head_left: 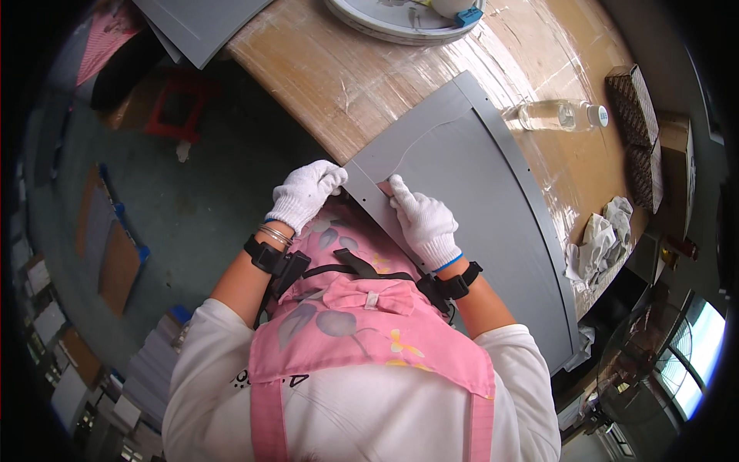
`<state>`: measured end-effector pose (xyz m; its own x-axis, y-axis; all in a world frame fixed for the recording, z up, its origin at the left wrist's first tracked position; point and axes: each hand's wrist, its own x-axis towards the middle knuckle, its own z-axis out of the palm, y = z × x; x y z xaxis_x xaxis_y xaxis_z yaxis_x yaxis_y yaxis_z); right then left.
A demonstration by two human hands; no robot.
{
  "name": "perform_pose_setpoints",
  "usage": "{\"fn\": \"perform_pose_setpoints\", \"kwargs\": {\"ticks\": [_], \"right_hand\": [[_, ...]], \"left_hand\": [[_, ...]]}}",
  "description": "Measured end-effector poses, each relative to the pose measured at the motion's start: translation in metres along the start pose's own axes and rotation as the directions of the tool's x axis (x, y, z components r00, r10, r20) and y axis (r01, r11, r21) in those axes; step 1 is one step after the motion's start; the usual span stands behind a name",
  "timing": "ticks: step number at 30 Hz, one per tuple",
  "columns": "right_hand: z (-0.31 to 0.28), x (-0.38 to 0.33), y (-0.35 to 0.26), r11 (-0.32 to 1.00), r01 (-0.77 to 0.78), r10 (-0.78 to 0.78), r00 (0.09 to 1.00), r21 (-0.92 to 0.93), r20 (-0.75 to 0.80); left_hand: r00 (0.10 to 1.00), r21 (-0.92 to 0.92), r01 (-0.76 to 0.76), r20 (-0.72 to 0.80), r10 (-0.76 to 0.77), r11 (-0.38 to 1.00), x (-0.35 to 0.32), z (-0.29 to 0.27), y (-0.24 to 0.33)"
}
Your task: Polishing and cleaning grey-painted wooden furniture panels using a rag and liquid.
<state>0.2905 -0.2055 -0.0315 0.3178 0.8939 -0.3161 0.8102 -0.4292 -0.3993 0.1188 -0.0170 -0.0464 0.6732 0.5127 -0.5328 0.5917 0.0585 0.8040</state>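
Panel: a long grey sheet-metal panel [469, 200] lies flat on the wooden table [362, 77], overhanging the table's near edge toward the person; its flanged long side carries a row of small holes
Long axis: the panel runs from the table's middle, near the round tray, down and away to the right-hand end of the table; its near corner points at the person's chest
Left hand: the gloved left hand [305, 194] curls over the panel's near corner, fingers clenched on the edge; to my eye this steadies the overhanging end so it cannot slide
Right hand: the gloved right hand [422, 219] lies on the panel's face just inside the same edge; its fingers press down on a small pinkish pad [384, 187], pinching it flat against the metal; likely a rubbing or sanding piece, though too small to be sure
Why overhung: the worked corner sits off the table's edge, close to the body, where both hands reach it without stretching
Table's far edge: a round tray [392, 23] with a blue-and-white item on it
Table's right end: a clear plastic bottle [558, 115] lying on its side; a crumpled grey rag [604, 239] beside the panel's long side; patterned boxes [639, 131] stacked at the rim
Floor: a red stool [181, 108] to the left, well apart
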Motion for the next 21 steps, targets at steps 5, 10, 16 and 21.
{"fn": "perform_pose_setpoints", "kwargs": {"ticks": [5, 10, 16, 21], "right_hand": [[-0.002, -0.001, 0.004, 0.984, 0.070, -0.073, 0.997, 0.162, 0.009], [0.003, -0.002, 0.009, 0.947, 0.066, 0.005, 0.976, 0.314, -0.220], [0.007, -0.004, 0.013, 0.978, 0.116, -0.075, 0.971, 0.175, -0.226], [0.012, -0.003, 0.011, 0.991, 0.118, -0.106, 0.978, 0.057, -0.180]], "left_hand": [[0.999, 0.005, 0.032, 0.003, -0.032, 0.999, 0.000, 0.000, 0.004], [1.000, -0.054, 0.018, 0.008, -0.017, 0.998, 0.000, 0.001, 0.000], [1.000, -0.018, 0.009, 0.006, -0.009, 1.000, 0.002, 0.000, -0.003], [1.000, -0.001, 0.001, 0.009, -0.001, 1.000, 0.002, 0.000, -0.003]]}}
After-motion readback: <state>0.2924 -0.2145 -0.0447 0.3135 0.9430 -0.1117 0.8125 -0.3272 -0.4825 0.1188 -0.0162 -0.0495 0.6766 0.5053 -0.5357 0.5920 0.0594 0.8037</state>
